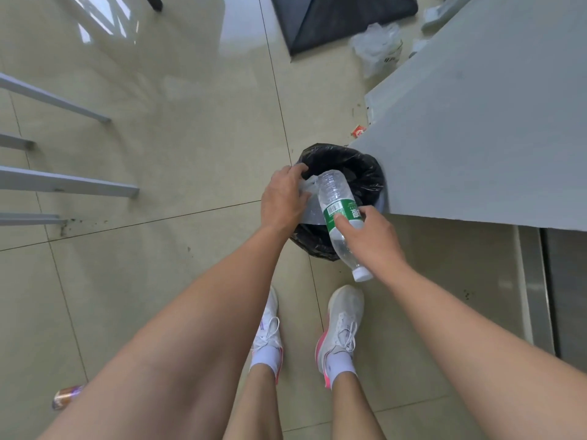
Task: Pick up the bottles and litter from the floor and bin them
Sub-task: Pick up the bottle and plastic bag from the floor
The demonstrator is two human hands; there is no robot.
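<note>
Two hands over the bin (pixel 365 173) right now, both busy. Right hand (pixel 371 236) is clamped on a clear plastic bottle (pixel 336 214), thumb across the green label, fingers wrapped round the far side. Bottle's tilted, base up over the bin mouth, white cap (pixel 362 274) pointing back toward the person, just outside the bin's near rim. Left hand (pixel 284 201) is closed on a crumpled clear plastic piece (pixel 309 204), fingers curled round it, pressed right beside the bottle; can't tell exactly what that piece is, looks like a thin bag or squashed bottle. Bin's lined w/ a black bag, sits on the tile floor (pixel 178 147), tucked against the corner of a grey tabletop (pixel 492 122).

More litter on the floor: a clear plastic bag (pixel 378 49) crumpled near the table's far edge, a small red-and-white wrapper (pixel 359 131) just beyond the bin, and a can (pixel 65 396) lying on its side at bottom left, partly hidden behind the left forearm. White trainers w/ pink soles (pixel 341 328) planted close in front of the bin. Dark mat (pixel 343 17) up top, grey metal bars (pixel 63 182) on the left, some specks of dirt by them.
</note>
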